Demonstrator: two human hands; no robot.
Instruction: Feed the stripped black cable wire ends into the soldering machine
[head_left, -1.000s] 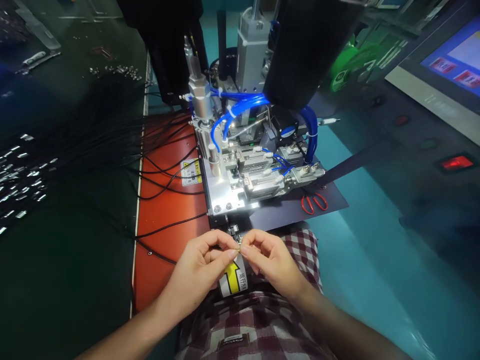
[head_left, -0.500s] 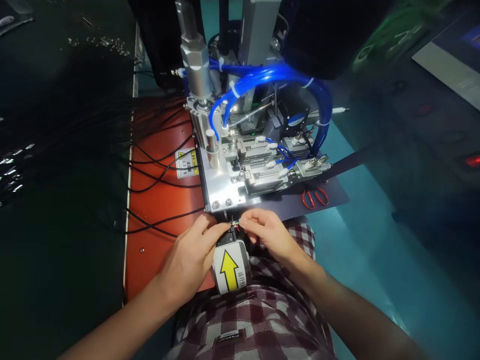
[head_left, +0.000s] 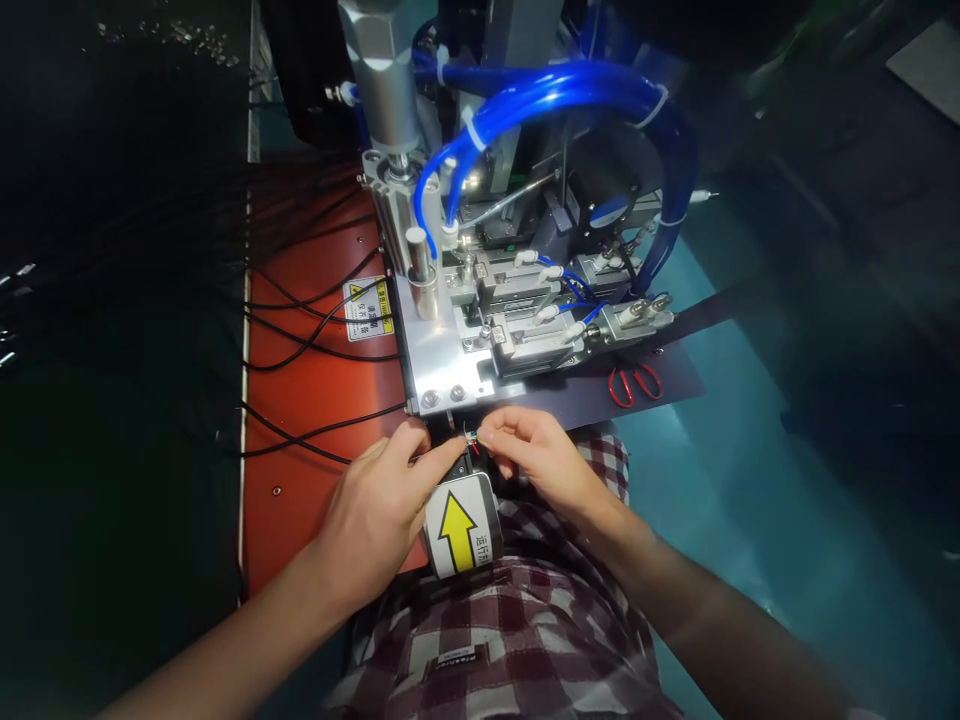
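Between my fingertips is a small bundle of thin coloured wires [head_left: 472, 438], with a red strand pointing down. My left hand [head_left: 382, 495] is closed, thumb and fingers pinched at the left side of the wires; a black cable seems to run under it. From the right, my right hand [head_left: 536, 450] pinches the wire ends between thumb and forefinger. Just below the fingertips is a white unit with a yellow arrow [head_left: 457, 525]. The metal plate of the machine [head_left: 442, 365] lies directly beyond my hands.
Several black cables [head_left: 315, 350] cross the orange board [head_left: 300, 520] on the left. Blue air tubes [head_left: 555, 85] arch over the machine's small cylinders [head_left: 532, 340]. Red-handled scissors [head_left: 634, 385] lie on the dark plate to the right. A warning label [head_left: 367, 310] is stuck on the board.
The camera view has shifted slightly closer, so the machine appears larger and a little higher. Both hands keep their pinch on the wires, with only a slight shift.
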